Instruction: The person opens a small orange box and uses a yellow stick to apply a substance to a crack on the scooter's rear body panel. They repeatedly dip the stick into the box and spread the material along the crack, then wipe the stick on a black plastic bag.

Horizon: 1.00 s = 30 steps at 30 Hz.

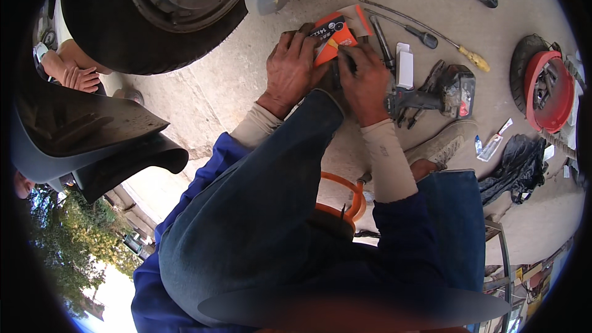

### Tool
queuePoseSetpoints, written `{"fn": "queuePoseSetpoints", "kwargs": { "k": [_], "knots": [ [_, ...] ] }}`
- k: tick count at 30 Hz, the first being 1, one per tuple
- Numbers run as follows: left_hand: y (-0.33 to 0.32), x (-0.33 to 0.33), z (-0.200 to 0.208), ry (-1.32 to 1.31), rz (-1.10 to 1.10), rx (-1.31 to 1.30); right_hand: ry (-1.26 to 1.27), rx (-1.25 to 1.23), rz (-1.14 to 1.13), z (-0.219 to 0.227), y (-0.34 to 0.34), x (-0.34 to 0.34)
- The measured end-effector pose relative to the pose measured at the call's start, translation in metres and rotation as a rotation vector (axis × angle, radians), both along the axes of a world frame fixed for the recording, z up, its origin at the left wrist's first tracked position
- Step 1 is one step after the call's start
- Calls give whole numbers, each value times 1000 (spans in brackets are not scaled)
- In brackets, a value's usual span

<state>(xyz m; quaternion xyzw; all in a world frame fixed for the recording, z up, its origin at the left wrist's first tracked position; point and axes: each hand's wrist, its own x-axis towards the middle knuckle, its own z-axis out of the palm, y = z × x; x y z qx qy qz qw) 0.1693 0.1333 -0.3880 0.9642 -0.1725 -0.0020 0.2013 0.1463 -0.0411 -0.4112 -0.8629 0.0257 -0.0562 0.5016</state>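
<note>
Both of my hands are at an orange and black cardboard box, just beyond my bent knee and beside a tyre. My left hand grips the box's left side, fingers curled over it. At its near right corner my right hand is closed, thumb and fingertips against the card. A flap stands out at the far right end. A small yellow patch shows between the hands; whether it is print or a separate piece I cannot tell. What the box contains is hidden.
Right of my hands lie a white carton, a cordless impact wrench, pliers and screwdrivers. A red bowl of metal parts stands farther right. The wheel and a grey fender bound the left; another person's hands are beyond.
</note>
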Motion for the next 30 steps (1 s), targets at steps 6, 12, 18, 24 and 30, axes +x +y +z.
{"fn": "queuePoseSetpoints", "kwargs": {
  "k": [6, 12, 18, 24, 30],
  "knots": [
    [0, 4, 2, -31, 18, 27, 9, 56, -61, 0, -2, -2],
    [-2, 3, 5, -13, 5, 37, 46, -19, -78, 3, 1, 3],
    [-1, 2, 5, -7, 21, 32, 51, 115, -89, 3, 7, 8],
    [-3, 8, 9, -16, 30, 34, 59, -51, -76, 9, 1, -5],
    [-1, 9, 1, 57, 34, -12, 128, 308, -180, 16, 17, 27]
  ]
}}
